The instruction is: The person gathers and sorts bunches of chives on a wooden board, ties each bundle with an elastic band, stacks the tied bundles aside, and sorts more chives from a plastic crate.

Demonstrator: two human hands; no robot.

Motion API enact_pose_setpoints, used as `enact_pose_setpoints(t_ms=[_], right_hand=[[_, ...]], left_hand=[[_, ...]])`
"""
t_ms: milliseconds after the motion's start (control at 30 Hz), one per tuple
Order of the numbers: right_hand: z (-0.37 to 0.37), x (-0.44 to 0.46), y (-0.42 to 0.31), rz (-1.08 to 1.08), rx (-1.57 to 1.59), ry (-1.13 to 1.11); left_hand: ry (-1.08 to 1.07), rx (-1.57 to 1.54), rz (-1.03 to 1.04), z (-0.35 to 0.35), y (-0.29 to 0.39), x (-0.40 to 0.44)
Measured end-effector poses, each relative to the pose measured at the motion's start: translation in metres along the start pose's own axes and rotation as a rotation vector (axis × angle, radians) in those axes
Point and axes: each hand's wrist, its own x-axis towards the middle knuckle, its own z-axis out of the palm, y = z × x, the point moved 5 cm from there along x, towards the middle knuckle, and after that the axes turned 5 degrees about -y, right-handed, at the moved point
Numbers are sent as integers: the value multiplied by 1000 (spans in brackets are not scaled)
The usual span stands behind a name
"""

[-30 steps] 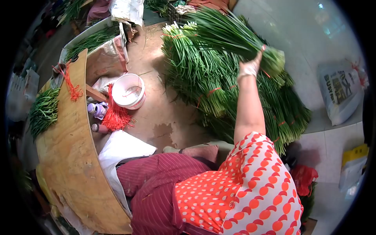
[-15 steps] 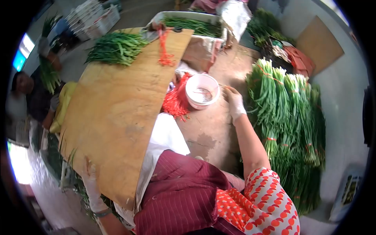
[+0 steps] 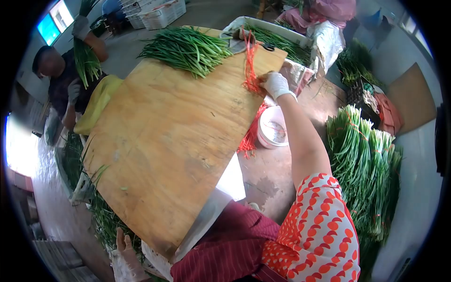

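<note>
Red strings point(image 3: 250, 66), right hand point(image 3: 274, 84) curled at them, left hand point(image 3: 129, 255) loosely uncurled

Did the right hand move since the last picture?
Yes. Judged against the board, the right hand went forward and left: from beside the bucket to the board's edge, by the red ties.
</note>
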Motion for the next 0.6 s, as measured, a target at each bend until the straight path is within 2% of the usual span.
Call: enact_pose_setpoints(t_ms=[33, 100, 233, 367, 433, 467, 500, 567, 600], right_hand=[[1, 4, -3, -14, -2, -2], [-2, 6, -2, 116, -41, 2], [-32, 10, -13, -35, -8, 265], [-66, 4, -29, -30, 40, 281], [-87, -1, -43, -24, 140, 399], [-96, -12, -56, -136, 275, 498], [-105, -26, -73, -153, 281, 494], [-116, -60, -110, -195, 265, 464], [-117, -80, -130, -251, 240, 497]], left_hand=[[11, -5, -7, 2, 1, 0], [-4, -47, 12, 9, 6, 2], [13, 19, 39, 7, 3, 8], [-33, 18, 102, 18, 19, 18], [-74, -2, 135, 32, 27, 26], [-111, 61, 273, 45, 29, 35], [-142, 124, 410, 54, 39, 42], [-194, 172, 531, 90, 92, 40], [-229, 291, 605, 103, 105, 47]])
